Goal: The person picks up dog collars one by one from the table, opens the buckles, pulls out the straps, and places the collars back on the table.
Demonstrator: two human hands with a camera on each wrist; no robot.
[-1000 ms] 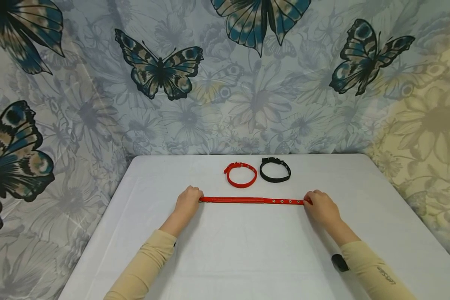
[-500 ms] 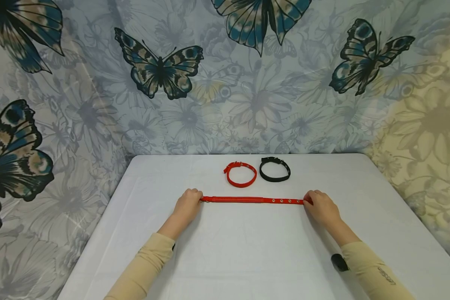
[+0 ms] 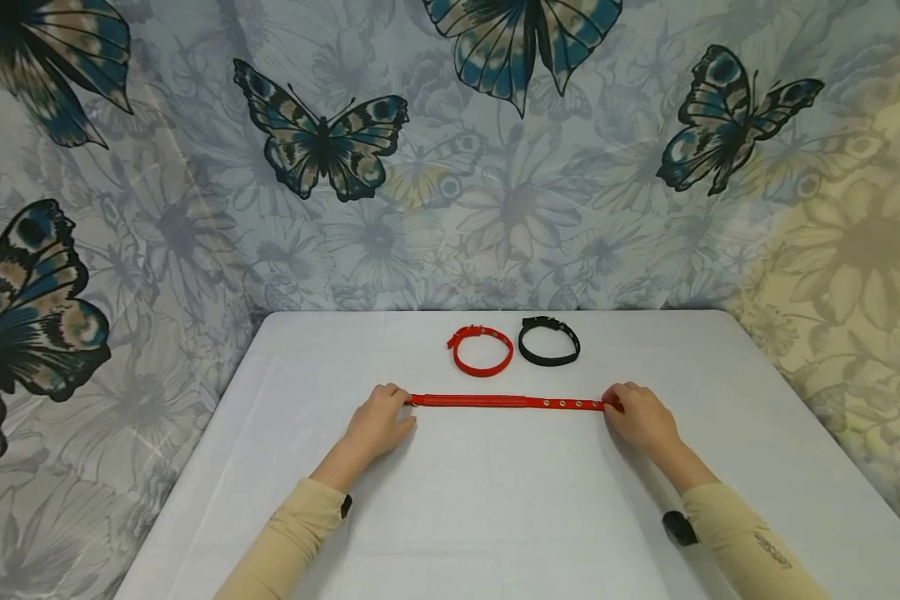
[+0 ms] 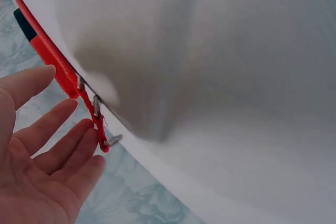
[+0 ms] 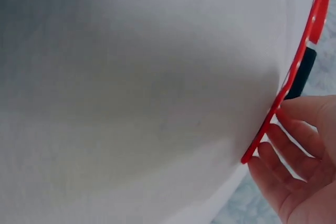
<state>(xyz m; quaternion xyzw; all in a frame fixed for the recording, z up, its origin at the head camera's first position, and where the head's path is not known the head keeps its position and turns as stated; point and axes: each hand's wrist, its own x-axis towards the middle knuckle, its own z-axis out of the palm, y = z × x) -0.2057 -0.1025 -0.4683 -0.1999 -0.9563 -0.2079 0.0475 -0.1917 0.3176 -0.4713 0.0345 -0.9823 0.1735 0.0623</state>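
Note:
A red collar (image 3: 468, 401) lies stretched straight across the white table, its eyelet holes toward the right and its metal buckle (image 4: 96, 106) at the left end. My left hand (image 3: 378, 423) is at the buckle end; its thumb stands away from the strap and its loosely bent fingers touch the collar's edge. At the holed end, my right hand (image 3: 641, 417) pinches the strap tip between thumb and fingers. Behind the strap lie a red collar fastened into a ring (image 3: 483, 372) and a black collar fastened into a ring (image 3: 549, 361), side by side.
The white table (image 3: 495, 517) reaches the butterfly-patterned backdrop (image 3: 510, 208) at its far edge. Both forearms come in from the near side in beige sleeves. A dark device (image 3: 678, 527) shows at the right wrist.
My left hand has loosened its hold on the buckle end, the thumb swinging away from the strap toward me. The right hand and the two ringed collars stay nearly where they were.

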